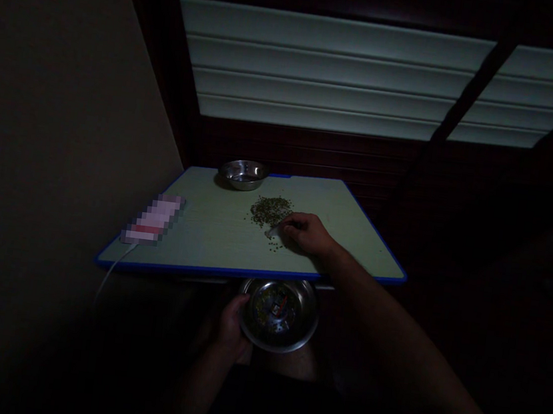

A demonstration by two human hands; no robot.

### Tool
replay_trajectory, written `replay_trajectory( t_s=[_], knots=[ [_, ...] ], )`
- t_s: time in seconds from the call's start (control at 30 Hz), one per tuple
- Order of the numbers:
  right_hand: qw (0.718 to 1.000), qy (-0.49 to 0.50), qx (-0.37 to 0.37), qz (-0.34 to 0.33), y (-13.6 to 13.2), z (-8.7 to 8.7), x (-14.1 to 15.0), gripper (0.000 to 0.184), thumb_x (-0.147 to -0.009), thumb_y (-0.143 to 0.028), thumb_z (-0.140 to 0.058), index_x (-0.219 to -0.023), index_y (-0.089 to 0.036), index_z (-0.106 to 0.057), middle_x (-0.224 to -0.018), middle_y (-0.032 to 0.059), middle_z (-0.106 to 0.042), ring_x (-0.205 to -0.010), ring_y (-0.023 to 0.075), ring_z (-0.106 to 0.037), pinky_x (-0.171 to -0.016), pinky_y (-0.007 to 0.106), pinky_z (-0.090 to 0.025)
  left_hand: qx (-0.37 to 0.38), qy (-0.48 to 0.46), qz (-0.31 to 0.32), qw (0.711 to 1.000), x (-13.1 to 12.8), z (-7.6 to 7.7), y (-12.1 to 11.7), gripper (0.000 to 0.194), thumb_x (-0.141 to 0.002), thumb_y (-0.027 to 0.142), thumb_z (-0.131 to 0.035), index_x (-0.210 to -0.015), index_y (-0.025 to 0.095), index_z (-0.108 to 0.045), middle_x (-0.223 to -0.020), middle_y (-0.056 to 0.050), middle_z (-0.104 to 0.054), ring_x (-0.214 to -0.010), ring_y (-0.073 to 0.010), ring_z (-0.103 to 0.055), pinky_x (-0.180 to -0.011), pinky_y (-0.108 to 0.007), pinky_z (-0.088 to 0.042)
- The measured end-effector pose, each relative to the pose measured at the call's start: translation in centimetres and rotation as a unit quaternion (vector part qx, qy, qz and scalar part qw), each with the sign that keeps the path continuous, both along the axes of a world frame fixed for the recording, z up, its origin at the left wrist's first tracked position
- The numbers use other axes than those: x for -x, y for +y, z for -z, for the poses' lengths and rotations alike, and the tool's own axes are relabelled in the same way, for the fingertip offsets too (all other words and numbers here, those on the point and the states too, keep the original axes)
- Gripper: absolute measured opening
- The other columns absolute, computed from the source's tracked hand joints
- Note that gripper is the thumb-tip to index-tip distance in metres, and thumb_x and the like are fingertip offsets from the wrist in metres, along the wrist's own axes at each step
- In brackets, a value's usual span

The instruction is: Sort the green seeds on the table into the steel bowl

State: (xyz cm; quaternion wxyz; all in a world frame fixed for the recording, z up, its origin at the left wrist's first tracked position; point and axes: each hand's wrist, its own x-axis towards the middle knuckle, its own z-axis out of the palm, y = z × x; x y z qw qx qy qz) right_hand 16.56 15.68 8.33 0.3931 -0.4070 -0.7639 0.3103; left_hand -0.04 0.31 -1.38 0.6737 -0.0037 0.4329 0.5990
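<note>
Just below the front edge of the table (212,239), my left hand (232,326) grips the rim of a shiny metal bowl (310,319). Some small greenish grains and a few reddish specks show inside it. Over the tabletop my right hand (307,233) is closed on a small pale tool (272,231) whose kind I cannot make out in the dim light. Its tip touches the board beside a spread pile of small greenish-brown beans or seeds (269,210). Several loose grains lie nearer the front edge.
A second metal bowl (243,176) stands at the table's back left. A blurred pink phone-like object (154,219) with a white cable (112,271) lies at the left edge. A wall (67,107) rises at the left, and a dark slatted panel (323,72) stands behind.
</note>
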Motion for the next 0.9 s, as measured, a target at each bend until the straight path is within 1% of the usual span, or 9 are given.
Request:
replay_trajectory(
  t_s=[0.1,0.2,0.43,0.57,0.77,0.9],
  knots=[
    [1.0,-0.002,-0.004,-0.004,0.0,0.0,0.0,0.019,-0.074,-0.016,-0.059,-0.082,-0.015,-0.075,-0.078,0.0039,-0.073,-0.074,0.0154,-0.063,-0.074,0.029,-0.05,-0.001,-0.004,0.001,1.0,0.0,0.0,0.0,0.01,-0.068,0.021,-0.067,-0.07,0.012,-0.07,-0.066,-0.009,-0.073,-0.063,-0.022,-0.068,-0.062,-0.032,-0.054],
    [1.0,0.001,-0.002,-0.015,0.1,0.1,0.0,0.018,-0.075,-0.017,-0.06,-0.083,-0.014,-0.075,-0.077,0.0037,-0.073,-0.072,0.0145,-0.062,-0.073,0.028,-0.05,-0.009,-0.008,0.001,1.0,0.0,0.2,0.0,0.01,-0.067,0.021,-0.068,-0.072,0.013,-0.07,-0.067,-0.007,-0.074,-0.064,-0.0228,-0.068,-0.064,-0.033,-0.054],
    [0.997,0.023,0.043,-0.06,0.0,0.2,-0.1,0.017,-0.076,-0.021,-0.063,-0.085,-0.014,-0.075,-0.079,0.0046,-0.073,-0.073,0.0138,-0.063,-0.072,0.027,-0.05,-0.005,0.009,0.005,1.0,0.0,0.5,0.1,0.01,-0.065,0.022,-0.068,-0.071,0.015,-0.071,-0.067,-0.007,-0.073,-0.066,-0.0238,-0.069,-0.065,-0.035,-0.055],
    [0.994,0.017,0.065,-0.085,-0.3,-0.1,-0.3,0.017,-0.076,-0.022,-0.066,-0.087,-0.013,-0.075,-0.082,0.0053,-0.074,-0.075,0.0137,-0.063,-0.073,0.027,-0.049,-0.016,0.002,0.011,1.0,0.1,0.6,0.0,0.011,-0.067,0.023,-0.068,-0.072,0.014,-0.071,-0.068,-0.008,-0.074,-0.066,-0.0235,-0.068,-0.067,-0.035,-0.055],
    [0.99,0.005,0.088,-0.107,-1.2,-0.9,-0.7,0.016,-0.076,-0.023,-0.068,-0.087,-0.014,-0.075,-0.082,0.0042,-0.075,-0.074,0.0129,-0.063,-0.073,0.026,-0.05,-0.01,-0.004,0.013,1.0,0.3,0.5,0.1,0.018,-0.065,0.024,-0.069,-0.08,0.015,-0.072,-0.071,-0.008,-0.074,-0.073,-0.0276,-0.071,-0.071,-0.039,-0.055],
    [0.989,0.005,0.098,-0.111,-1.9,-1.1,-0.7,0.016,-0.075,-0.023,-0.069,-0.087,-0.014,-0.075,-0.082,0.0051,-0.075,-0.076,0.0141,-0.064,-0.074,0.027,-0.05,-0.011,0.003,0.012,1.0,0.2,0.3,0.3,0.019,-0.065,0.024,-0.069,-0.082,0.016,-0.072,-0.074,-0.008,-0.075,-0.075,-0.0282,-0.071,-0.071,-0.039,-0.056]
  ],
)
